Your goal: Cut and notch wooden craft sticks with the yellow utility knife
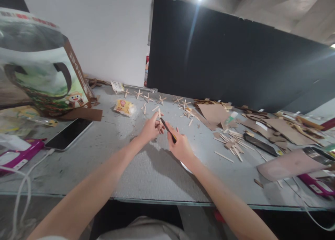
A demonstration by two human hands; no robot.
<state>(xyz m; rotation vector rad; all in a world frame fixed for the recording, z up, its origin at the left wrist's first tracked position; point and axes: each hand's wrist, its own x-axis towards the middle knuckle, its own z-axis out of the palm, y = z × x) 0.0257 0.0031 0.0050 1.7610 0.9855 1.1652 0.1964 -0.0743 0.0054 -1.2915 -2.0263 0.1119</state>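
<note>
My left hand (151, 127) is closed over the middle of the table, pinching a short wooden stick (159, 113) that stands up from the fingertips. My right hand (180, 144) grips a slim dark tool with yellow markings on its handle (169, 129), which looks like a craft knife. Its front end points at the left hand's fingers, close to the stick; whether it touches the wood I cannot tell. Beyond the hands, several small star shapes of crossed sticks (161, 100) stand in a row, with loose stick pieces (155, 108) nearer. A yellow wrapped packet (125, 108) lies to their left.
At the left are a phone (69, 134), a purple device (21, 156) with white cables and a large printed bag (44, 68). Loose sticks (235, 144), cardboard (213, 114), a black flat object (260, 144) and a pink tumbler (290, 163) lie right. Panels stand behind.
</note>
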